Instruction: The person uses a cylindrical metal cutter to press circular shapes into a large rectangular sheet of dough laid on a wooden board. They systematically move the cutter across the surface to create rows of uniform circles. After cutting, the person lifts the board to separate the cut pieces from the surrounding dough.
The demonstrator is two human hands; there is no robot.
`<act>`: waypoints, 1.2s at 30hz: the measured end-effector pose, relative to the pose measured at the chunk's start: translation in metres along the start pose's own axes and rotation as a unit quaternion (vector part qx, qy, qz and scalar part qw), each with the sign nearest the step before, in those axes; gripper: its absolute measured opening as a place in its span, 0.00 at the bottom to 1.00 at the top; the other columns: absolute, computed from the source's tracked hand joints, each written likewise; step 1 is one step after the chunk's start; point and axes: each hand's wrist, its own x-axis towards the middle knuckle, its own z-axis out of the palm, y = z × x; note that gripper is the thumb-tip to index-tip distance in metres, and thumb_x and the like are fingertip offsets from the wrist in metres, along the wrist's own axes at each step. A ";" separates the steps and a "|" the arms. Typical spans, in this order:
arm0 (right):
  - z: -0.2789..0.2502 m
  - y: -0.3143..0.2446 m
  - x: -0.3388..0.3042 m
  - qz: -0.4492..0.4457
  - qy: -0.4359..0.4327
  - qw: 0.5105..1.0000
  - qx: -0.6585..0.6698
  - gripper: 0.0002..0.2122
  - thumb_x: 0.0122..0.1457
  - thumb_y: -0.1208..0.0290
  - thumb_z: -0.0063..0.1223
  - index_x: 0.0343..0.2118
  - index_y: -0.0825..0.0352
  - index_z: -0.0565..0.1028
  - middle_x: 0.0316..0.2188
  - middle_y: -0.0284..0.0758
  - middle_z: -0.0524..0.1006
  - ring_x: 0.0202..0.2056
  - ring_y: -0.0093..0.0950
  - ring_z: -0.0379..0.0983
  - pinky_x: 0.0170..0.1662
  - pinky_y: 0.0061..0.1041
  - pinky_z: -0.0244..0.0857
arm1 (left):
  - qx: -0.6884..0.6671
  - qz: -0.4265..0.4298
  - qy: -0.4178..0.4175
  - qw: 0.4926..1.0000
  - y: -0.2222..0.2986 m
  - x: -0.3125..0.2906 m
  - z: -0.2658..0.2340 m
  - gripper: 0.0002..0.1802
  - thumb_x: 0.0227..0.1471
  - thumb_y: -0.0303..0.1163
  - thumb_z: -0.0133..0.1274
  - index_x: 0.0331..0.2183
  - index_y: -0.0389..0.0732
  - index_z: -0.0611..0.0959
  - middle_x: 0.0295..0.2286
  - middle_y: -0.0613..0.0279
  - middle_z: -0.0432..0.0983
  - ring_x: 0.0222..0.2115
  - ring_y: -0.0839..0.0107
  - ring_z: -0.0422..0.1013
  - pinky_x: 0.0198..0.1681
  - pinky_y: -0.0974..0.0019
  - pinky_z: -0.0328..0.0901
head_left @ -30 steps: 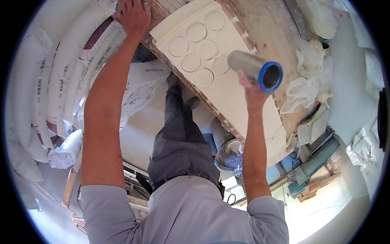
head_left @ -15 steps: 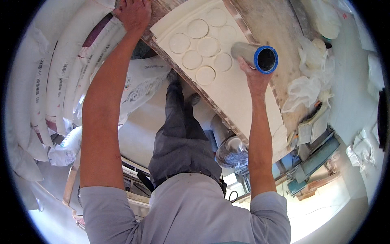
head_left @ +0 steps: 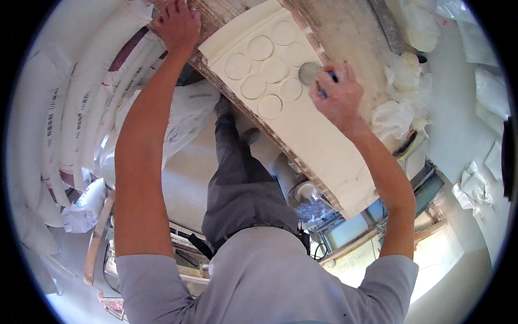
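A sheet of pale dough (head_left: pixel 324 146) lies lengthwise on a wooden worktable (head_left: pixel 221 19), with several cut circles (head_left: pixel 272 70) at its far end. My right hand (head_left: pixel 340 94) is closed over the top of a tube-shaped round cutter (head_left: pixel 309 74); bits of its blue rim show between the fingers. The cutter stands over the dough beside the circles, by the sheet's right edge. Whether its lower edge is in the dough I cannot tell. At the table's far left corner my left hand (head_left: pixel 179 28) rests on the wood with its fingers apart, holding nothing.
White printed sacks (head_left: pixel 81 108) are piled on the left, and another white sack (head_left: pixel 191 105) stands beside the table. Crumpled clear plastic bags (head_left: pixel 399 116) lie on the table's right side. Below the near table edge sits a shiny metal bowl (head_left: pixel 306 193).
My right hand has shifted from the cutter's side to its top. The cutter, tilted toward me before, now stands more upright over the dough. My left hand stays on the table.
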 end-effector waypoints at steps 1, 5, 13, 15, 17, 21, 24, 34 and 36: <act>0.009 0.005 0.000 -0.012 0.011 1.000 0.009 0.09 0.43 0.71 0.65 0.30 0.58 0.78 0.37 0.32 0.77 0.38 0.34 0.75 0.29 0.35 0.71 | 0.006 0.002 0.002 1.000 -0.001 -0.001 0.004 0.27 0.56 0.42 0.56 0.57 0.51 0.75 0.57 0.59 0.70 0.60 0.56 0.64 0.62 0.39 0.53; 0.016 0.004 -0.001 0.010 0.022 0.999 0.030 0.09 0.44 0.72 0.66 0.30 0.59 0.78 0.38 0.34 0.77 0.39 0.36 0.75 0.31 0.36 0.72 | 0.031 0.039 0.023 0.998 -0.018 -0.008 0.025 0.25 0.59 0.44 0.54 0.56 0.49 0.77 0.61 0.64 0.68 0.60 0.59 0.65 0.54 0.42 0.59; 0.066 -0.031 -0.047 0.394 0.204 0.796 0.412 0.23 0.43 0.72 0.78 0.42 0.67 0.77 0.38 0.32 0.80 0.42 0.28 0.76 0.47 0.30 0.71 | 0.024 0.070 0.065 0.995 -0.018 -0.007 0.027 0.25 0.57 0.44 0.54 0.55 0.50 0.77 0.59 0.65 0.69 0.58 0.59 0.67 0.50 0.44 0.60; 0.073 -0.030 -0.053 0.406 0.171 0.786 0.434 0.25 0.43 0.71 0.80 0.43 0.69 0.77 0.39 0.33 0.80 0.41 0.27 0.77 0.48 0.29 0.71 | 0.025 0.053 0.055 0.997 -0.020 -0.008 0.032 0.24 0.57 0.44 0.53 0.55 0.51 0.77 0.59 0.65 0.69 0.58 0.59 0.68 0.50 0.44 0.60; 0.069 -0.024 -0.052 0.362 0.141 0.861 0.329 0.25 0.43 0.69 0.81 0.42 0.70 0.78 0.41 0.35 0.81 0.40 0.27 0.78 0.48 0.29 0.73 | 0.017 0.056 0.066 0.996 -0.022 -0.005 0.037 0.24 0.57 0.44 0.53 0.55 0.52 0.77 0.59 0.64 0.69 0.58 0.59 0.68 0.50 0.43 0.60; 0.038 -0.033 -0.044 0.348 0.155 0.820 0.426 0.27 0.43 0.71 0.80 0.47 0.67 0.76 0.42 0.35 0.80 0.44 0.28 0.77 0.53 0.30 0.69 | 0.005 0.075 0.073 0.995 -0.027 -0.009 0.034 0.25 0.57 0.45 0.54 0.55 0.51 0.77 0.59 0.64 0.69 0.58 0.59 0.68 0.50 0.42 0.60; 0.015 -0.039 -0.065 0.333 0.135 0.798 0.484 0.28 0.43 0.71 0.79 0.48 0.67 0.76 0.43 0.36 0.79 0.45 0.28 0.76 0.54 0.30 0.68 | 0.026 0.080 0.071 0.994 -0.032 -0.005 0.039 0.26 0.57 0.46 0.54 0.56 0.51 0.77 0.59 0.63 0.69 0.58 0.58 0.67 0.51 0.43 0.60; 0.041 -0.098 -0.160 0.273 0.057 0.838 0.468 0.31 0.44 0.71 0.78 0.51 0.68 0.74 0.48 0.38 0.77 0.49 0.31 0.74 0.56 0.32 0.67 | 0.021 -0.002 -0.025 0.999 0.009 -0.011 -0.003 0.27 0.56 0.42 0.55 0.56 0.51 0.75 0.57 0.60 0.71 0.60 0.56 0.65 0.63 0.40 0.53; 0.046 -0.100 -0.159 0.268 0.066 0.836 0.475 0.31 0.44 0.71 0.78 0.52 0.68 0.73 0.49 0.38 0.76 0.50 0.31 0.74 0.57 0.32 0.67 | 0.007 0.021 0.009 1.000 -0.006 -0.008 0.005 0.27 0.55 0.42 0.55 0.56 0.51 0.75 0.57 0.60 0.72 0.59 0.56 0.66 0.63 0.41 0.54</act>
